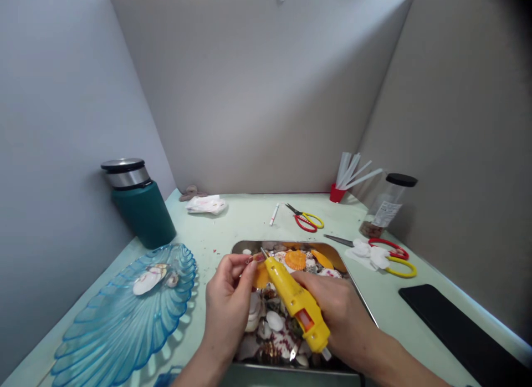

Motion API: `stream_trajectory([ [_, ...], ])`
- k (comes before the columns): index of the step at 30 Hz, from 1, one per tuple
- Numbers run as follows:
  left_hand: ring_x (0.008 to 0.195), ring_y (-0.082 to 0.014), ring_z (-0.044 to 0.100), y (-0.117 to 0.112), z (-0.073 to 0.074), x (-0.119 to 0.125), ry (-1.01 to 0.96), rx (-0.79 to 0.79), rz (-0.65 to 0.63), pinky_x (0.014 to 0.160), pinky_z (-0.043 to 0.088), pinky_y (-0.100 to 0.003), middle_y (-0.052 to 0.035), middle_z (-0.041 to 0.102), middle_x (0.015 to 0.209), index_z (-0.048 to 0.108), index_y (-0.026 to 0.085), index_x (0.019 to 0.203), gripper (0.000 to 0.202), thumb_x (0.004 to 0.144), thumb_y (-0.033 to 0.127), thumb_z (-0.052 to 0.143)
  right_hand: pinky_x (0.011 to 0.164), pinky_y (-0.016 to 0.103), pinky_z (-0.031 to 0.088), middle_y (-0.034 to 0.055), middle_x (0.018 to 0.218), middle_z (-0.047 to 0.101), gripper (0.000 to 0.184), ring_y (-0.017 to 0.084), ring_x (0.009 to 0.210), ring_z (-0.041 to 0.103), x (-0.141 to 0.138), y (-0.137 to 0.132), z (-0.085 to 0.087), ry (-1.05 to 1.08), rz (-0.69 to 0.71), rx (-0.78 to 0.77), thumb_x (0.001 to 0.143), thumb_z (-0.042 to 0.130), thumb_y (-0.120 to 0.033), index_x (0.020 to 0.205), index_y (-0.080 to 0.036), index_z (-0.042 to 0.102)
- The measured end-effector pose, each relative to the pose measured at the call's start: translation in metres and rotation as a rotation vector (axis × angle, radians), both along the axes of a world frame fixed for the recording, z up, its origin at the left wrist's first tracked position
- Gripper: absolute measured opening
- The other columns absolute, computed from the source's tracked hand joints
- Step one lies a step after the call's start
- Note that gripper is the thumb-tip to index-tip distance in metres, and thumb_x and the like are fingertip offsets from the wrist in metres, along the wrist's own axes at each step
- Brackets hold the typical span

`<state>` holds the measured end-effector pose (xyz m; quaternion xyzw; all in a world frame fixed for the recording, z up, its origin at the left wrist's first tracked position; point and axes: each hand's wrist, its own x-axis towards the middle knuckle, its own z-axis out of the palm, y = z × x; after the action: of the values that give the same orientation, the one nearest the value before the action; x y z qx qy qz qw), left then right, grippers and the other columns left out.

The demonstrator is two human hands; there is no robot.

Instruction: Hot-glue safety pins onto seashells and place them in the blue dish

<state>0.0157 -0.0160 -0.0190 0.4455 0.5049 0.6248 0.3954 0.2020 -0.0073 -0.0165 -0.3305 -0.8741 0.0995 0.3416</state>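
Note:
My right hand (338,304) is wrapped round a yellow hot glue gun (295,295), its metal nozzle pointing up and to the left. Between the thumb and fingers of my left hand (228,293) is a small reddish piece (254,258), perhaps a shell; its kind is too small to make out. The nozzle tip is right at this piece, touching or very close. Both hands are above a metal tray (248,246) filled with shells of many sorts, among them an orange scallop shell (295,259) and a small white shell (275,321).
A blue shell-shaped dish (120,320) holding a few shells lies at left, beside a green bottle (143,209). Behind the tray are scissors (307,220) and a white stick (274,214). Cotton (368,254), more scissors (399,266), a jar (384,207), glue sticks (349,171) and a black slab (453,326) are right.

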Motion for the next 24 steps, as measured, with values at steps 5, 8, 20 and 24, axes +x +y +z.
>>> stream_trajectory([
  [5, 0.072, -0.0170, 0.067, 0.0003, 0.0014, 0.0008, 0.005, 0.010, -0.005, 0.062, 0.051, -0.023, -0.0032, 0.072, 0.078, 0.059, 0.017, 0.087, 0.020, 0.077, 0.033, 0.066, 0.060, 0.027, 0.041, 0.0053, 0.080, 0.068, 0.021, 0.018, 0.069, 0.063, -0.0006, 0.0000, -0.0022, -0.011, 0.029, -0.023, 0.084, 0.053, -0.030, 0.101, -0.018, 0.055],
  [8, 0.075, -0.0187, 0.069, -0.0003, -0.0002, 0.0007, 0.023, 0.006, -0.006, 0.064, 0.052, -0.025, -0.0035, 0.073, 0.080, 0.058, 0.018, 0.088, 0.020, 0.078, 0.034, 0.065, 0.059, 0.027, 0.039, 0.0046, 0.078, 0.067, 0.022, 0.018, 0.067, 0.062, -0.0011, -0.0002, -0.0032, -0.021, 0.038, -0.027, 0.085, 0.053, -0.034, 0.100, -0.018, 0.055],
  [20, 0.081, -0.0219, 0.070, -0.0019, -0.0021, -0.0012, 0.080, 0.032, 0.084, 0.072, 0.054, -0.030, -0.0055, 0.074, 0.082, 0.055, 0.020, 0.090, 0.022, 0.077, 0.035, 0.065, 0.058, 0.028, 0.039, 0.0061, 0.077, 0.067, 0.026, 0.019, 0.066, 0.062, -0.0007, -0.0008, -0.0011, -0.015, 0.021, 0.017, 0.087, 0.050, -0.039, 0.099, -0.017, 0.056],
  [24, 0.078, -0.0199, 0.069, -0.0027, -0.0018, -0.0010, 0.134, 0.049, 0.097, 0.070, 0.053, -0.029, -0.0042, 0.073, 0.081, 0.056, 0.020, 0.087, 0.017, 0.080, 0.034, 0.063, 0.058, 0.028, 0.039, 0.0050, 0.077, 0.067, 0.025, 0.018, 0.067, 0.062, -0.0002, -0.0015, -0.0008, -0.008, 0.053, 0.011, 0.086, 0.053, -0.039, 0.100, -0.018, 0.056],
])
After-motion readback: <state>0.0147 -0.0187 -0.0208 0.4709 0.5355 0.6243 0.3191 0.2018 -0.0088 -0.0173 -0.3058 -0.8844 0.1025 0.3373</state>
